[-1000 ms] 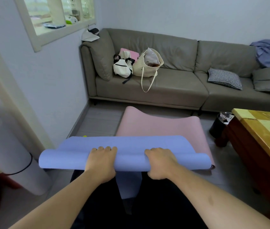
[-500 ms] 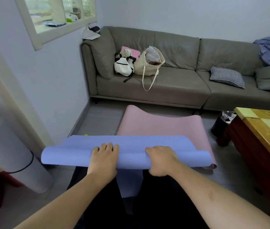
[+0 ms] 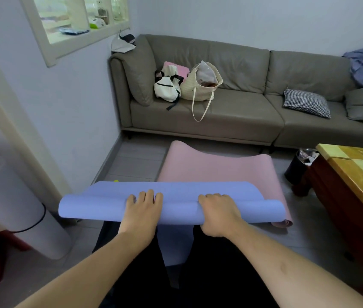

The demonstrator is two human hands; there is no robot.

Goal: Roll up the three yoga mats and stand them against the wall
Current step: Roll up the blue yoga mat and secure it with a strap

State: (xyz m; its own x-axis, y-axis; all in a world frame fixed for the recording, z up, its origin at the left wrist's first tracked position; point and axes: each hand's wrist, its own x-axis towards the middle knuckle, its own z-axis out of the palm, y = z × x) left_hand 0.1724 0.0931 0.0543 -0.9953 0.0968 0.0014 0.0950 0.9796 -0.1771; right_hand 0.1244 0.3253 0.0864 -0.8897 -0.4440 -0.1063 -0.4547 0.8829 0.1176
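Observation:
A blue yoga mat (image 3: 176, 196) lies partly rolled across the floor in front of me, its roll running left to right. My left hand (image 3: 141, 211) presses on top of the roll with fingers laid forward. My right hand (image 3: 218, 213) grips the roll, fingers curled over its top. Beyond it a pink yoga mat (image 3: 216, 167) lies unrolled toward the sofa, its near end under the blue roll. A grey rolled mat (image 3: 7, 205) stands upright against the wall at the left, bound by a black band.
A grey sofa (image 3: 242, 121) with bags and cushions runs along the back wall. A wooden table (image 3: 358, 174) stands at the right, a black bin (image 3: 298, 167) beside it. The left wall and its window ledge are close by.
Both hands have pushed the blue roll a little forward over the mat. My left hand's fingers now lie flatter on top.

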